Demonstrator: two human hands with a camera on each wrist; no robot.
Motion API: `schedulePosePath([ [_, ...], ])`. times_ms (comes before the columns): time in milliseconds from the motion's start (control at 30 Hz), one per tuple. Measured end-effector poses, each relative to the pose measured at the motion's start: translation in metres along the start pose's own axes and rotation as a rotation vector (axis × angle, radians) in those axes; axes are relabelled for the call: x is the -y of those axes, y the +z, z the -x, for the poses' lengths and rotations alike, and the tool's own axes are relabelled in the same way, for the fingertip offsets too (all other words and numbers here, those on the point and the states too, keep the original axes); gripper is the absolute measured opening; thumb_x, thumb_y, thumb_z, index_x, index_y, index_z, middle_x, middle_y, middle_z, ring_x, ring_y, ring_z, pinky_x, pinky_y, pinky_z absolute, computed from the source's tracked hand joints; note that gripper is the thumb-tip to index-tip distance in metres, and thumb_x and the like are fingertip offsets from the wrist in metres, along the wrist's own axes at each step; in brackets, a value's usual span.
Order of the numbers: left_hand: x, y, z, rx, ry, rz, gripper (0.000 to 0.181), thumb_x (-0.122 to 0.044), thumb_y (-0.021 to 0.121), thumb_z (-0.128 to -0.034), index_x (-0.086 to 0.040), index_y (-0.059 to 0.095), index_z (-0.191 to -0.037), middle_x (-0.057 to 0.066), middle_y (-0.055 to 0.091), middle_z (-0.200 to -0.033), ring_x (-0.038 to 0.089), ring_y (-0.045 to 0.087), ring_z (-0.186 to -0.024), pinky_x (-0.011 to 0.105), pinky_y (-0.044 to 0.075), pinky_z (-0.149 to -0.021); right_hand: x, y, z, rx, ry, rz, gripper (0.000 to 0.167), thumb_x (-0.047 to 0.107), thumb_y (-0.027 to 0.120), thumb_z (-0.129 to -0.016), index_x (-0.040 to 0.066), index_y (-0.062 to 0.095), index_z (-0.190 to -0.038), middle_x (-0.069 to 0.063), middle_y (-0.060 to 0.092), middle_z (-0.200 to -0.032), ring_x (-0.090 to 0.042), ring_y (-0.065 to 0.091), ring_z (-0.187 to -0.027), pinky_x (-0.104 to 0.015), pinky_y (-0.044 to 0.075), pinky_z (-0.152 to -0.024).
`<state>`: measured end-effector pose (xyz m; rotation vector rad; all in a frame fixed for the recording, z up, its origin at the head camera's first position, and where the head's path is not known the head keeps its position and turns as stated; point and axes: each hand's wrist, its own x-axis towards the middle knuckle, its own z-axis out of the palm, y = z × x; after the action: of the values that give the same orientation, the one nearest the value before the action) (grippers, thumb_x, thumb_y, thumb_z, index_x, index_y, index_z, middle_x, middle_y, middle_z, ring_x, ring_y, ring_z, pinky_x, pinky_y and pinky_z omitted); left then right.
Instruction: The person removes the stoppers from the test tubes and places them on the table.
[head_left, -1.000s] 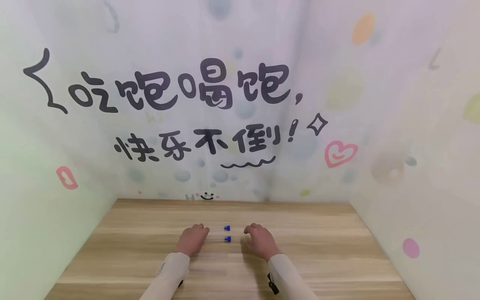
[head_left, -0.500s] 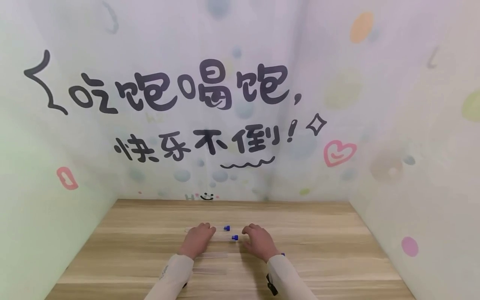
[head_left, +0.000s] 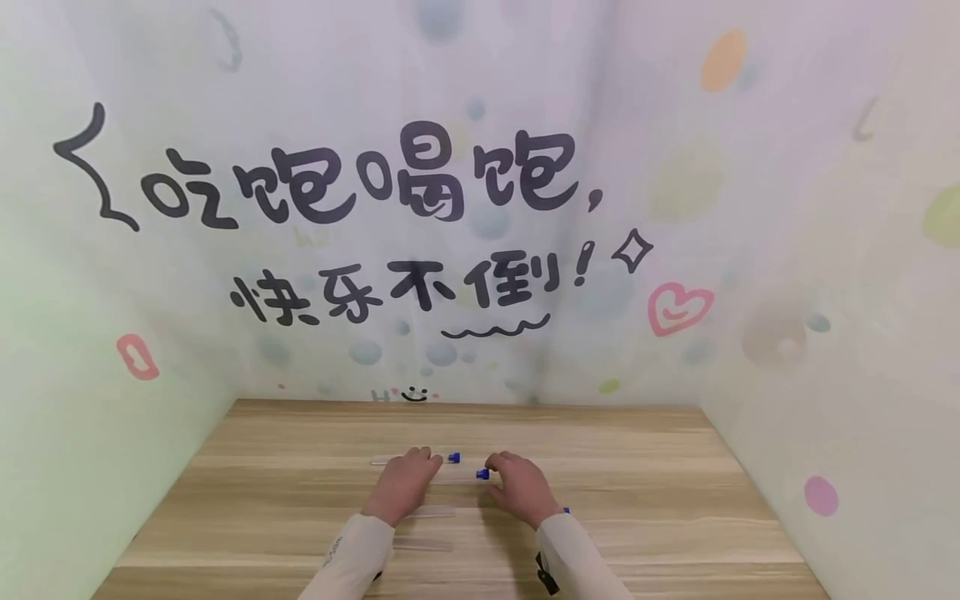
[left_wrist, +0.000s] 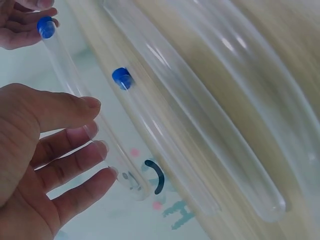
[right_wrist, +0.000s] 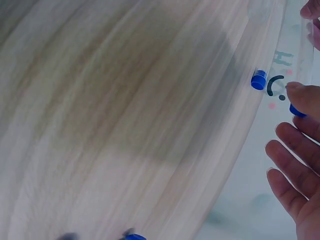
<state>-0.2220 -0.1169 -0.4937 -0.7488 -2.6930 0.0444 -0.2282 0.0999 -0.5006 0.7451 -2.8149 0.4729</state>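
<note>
My left hand (head_left: 405, 483) pinches a clear test tube (left_wrist: 65, 65) between thumb and index finger, with its other fingers loosely bent beside it. The tube lies sideways above the table, its blue cap (head_left: 482, 474) pointing right. At that cap is my right hand (head_left: 523, 490), its thumb and index finger on either side of the cap and appearing to pinch it. Another test tube (left_wrist: 155, 125) with a blue cap (head_left: 453, 457) lies on the table just behind, partly hidden by my left hand in the head view.
Nearer me on the wooden table (head_left: 645, 467) lie two more clear tubes, a farther one (head_left: 435, 511) and a nearer one (head_left: 423, 545). A loose blue cap (right_wrist: 135, 237) lies by my right wrist, near a blurred dark spot. Printed cloth walls (head_left: 480, 358) enclose the table.
My left hand has lifted the nearer capped tube and carried it right until its cap meets my right hand. The right hand has barely moved. Tubes nearer me have come into view.
</note>
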Motion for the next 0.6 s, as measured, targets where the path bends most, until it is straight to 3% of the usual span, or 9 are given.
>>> schedulePosePath([
  [100,-0.002,-0.002,0.0,-0.018,0.02,0.003,0.022,0.003,0.073,-0.076,-0.011,0.062,-0.088,0.003,0.059,-0.077,0.017,0.057,-0.068,0.028,0.046,-0.05,0.002,-0.004,0.001,-0.009,0.011,-0.008,0.023,0.02,0.075,-0.082,0.01,0.066,-0.1,-0.003,0.068,-0.092,-0.014,0.064,-0.078,-0.029,0.053,-0.068],
  [333,-0.006,-0.007,-0.002,0.019,0.022,0.004,0.023,0.001,0.074,-0.0755,-0.011,0.062,-0.092,0.002,0.058,-0.079,0.016,0.057,-0.07,0.027,0.047,-0.052,0.008,-0.01,0.0,-0.016,-0.003,-0.012,0.023,0.019,0.076,-0.08,0.01,0.066,-0.098,-0.001,0.068,-0.089,-0.011,0.062,-0.075,-0.027,0.053,-0.067],
  [600,-0.011,-0.019,-0.002,0.02,0.044,-0.008,0.021,-0.001,0.075,-0.0757,-0.012,0.064,-0.09,0.002,0.059,-0.08,0.015,0.056,-0.07,0.025,0.047,-0.053,0.008,-0.013,0.002,-0.012,0.013,-0.017,0.014,0.013,0.077,-0.078,0.01,0.069,-0.09,0.0,0.069,-0.083,-0.008,0.061,-0.07,-0.024,0.051,-0.063],
])
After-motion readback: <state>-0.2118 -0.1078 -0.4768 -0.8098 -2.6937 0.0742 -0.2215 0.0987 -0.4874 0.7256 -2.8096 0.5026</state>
